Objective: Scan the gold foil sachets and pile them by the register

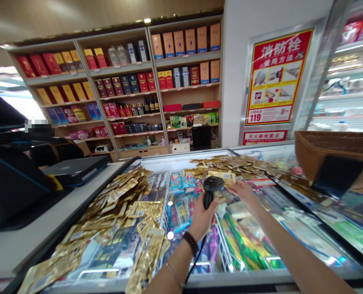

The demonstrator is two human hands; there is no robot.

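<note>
My left hand [202,212] is wrapped round the handle of a black barcode scanner [213,183], its cable running down past my wrist. Just right of the scanner head, my right hand [242,191] pinches the end of a gold foil packet [221,176]. The scanner head partly overlaps that packet. Beneath both hands is the glass top of a chest freezer [181,281], with colourful packs showing through it. A big heap of gold packets [120,196] spreads over the glass on the left. Another pile of gold packets [242,164] lies at the far side.
At right a wicker basket [328,143] stands on the freezer, with a dark flat panel against it. A counter [3,249] with black checkout equipment [80,169] borders the left side. Behind are shelves of boxes [132,83] and a red poster [281,77]. A person [57,149] is at back left.
</note>
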